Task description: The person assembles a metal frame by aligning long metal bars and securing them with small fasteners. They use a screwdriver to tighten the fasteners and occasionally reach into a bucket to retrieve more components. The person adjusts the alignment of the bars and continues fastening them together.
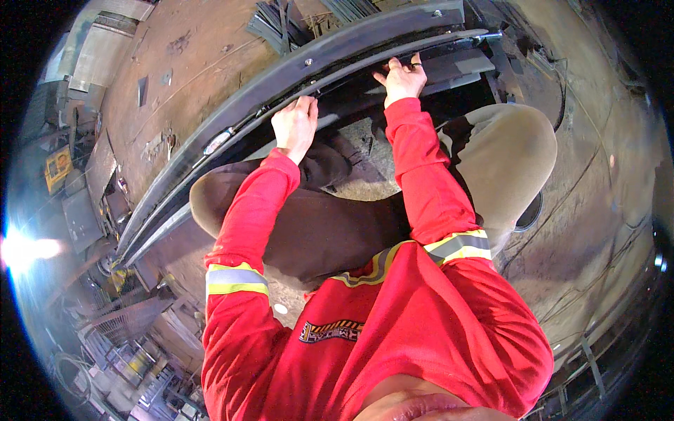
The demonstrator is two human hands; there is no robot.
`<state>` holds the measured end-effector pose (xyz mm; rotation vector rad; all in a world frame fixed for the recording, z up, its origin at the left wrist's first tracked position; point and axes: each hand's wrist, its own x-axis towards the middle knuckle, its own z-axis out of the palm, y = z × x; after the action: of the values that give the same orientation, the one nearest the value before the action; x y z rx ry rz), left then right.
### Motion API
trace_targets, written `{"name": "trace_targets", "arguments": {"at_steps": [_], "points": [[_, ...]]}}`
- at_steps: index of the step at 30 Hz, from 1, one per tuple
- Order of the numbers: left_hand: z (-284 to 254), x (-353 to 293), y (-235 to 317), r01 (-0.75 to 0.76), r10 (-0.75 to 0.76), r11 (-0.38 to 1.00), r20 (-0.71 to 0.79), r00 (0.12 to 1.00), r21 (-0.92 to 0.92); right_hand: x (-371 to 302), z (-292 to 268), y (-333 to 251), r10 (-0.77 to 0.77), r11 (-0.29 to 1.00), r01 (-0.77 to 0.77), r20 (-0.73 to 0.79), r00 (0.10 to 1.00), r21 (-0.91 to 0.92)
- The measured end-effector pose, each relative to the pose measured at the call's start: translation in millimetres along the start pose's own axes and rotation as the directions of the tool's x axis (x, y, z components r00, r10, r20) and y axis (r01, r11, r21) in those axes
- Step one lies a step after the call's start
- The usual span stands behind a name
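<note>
A long dark metal beam (281, 77) lies across in front of me, made of parallel strips with a narrow channel between them. At its near strip is my left hand (295, 128), fingers curled together by a small bolt (315, 93); whatever they pinch is hidden. My right hand (404, 81) rests farther right on the same strip, its thumb and fingers apart, with a dark band on one finger. A bolt head (308, 62) shows on the far strip. At the right end a long bolt (490, 35) sticks out. A shiny oblong piece (218, 141) lies in the channel at left.
My bent legs (330, 235) are close behind the beam. Dark metal strips (277, 28) are stacked beyond it. Cables (597, 151) run over the brown floor at right. A yellow item (59, 165), wire mesh (126, 316) and a bright light (24, 249) are at left.
</note>
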<state>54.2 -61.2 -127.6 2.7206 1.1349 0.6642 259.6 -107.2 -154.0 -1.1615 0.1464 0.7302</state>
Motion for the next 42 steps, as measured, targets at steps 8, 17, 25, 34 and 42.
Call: {"name": "trace_targets", "arguments": {"at_steps": [8,17,25,34,42], "points": [[5,2,0,0.033,-0.032,0.999,-0.027,0.999,0.022,-6,6,11,0.079,0.997,-0.079,0.06,0.995,-0.008],[-17,22,8,-0.09,0.089,0.996,0.007,0.996,0.026,-11,5,17,0.093,0.995,-0.094,0.05,0.994,0.038],[-25,70,-29,-0.502,0.45,0.865,0.435,0.78,0.007,-15,7,24,0.086,0.992,-0.089,0.047,0.995,0.089],[-21,62,-25,-0.427,0.406,0.903,0.399,0.822,-0.038,-19,7,18,0.111,0.988,-0.115,0.049,0.993,0.101],[-25,68,-21,-0.459,0.403,0.888,0.415,0.816,0.041,-25,5,29,0.152,0.984,-0.165,0.154,0.976,0.069]]}}
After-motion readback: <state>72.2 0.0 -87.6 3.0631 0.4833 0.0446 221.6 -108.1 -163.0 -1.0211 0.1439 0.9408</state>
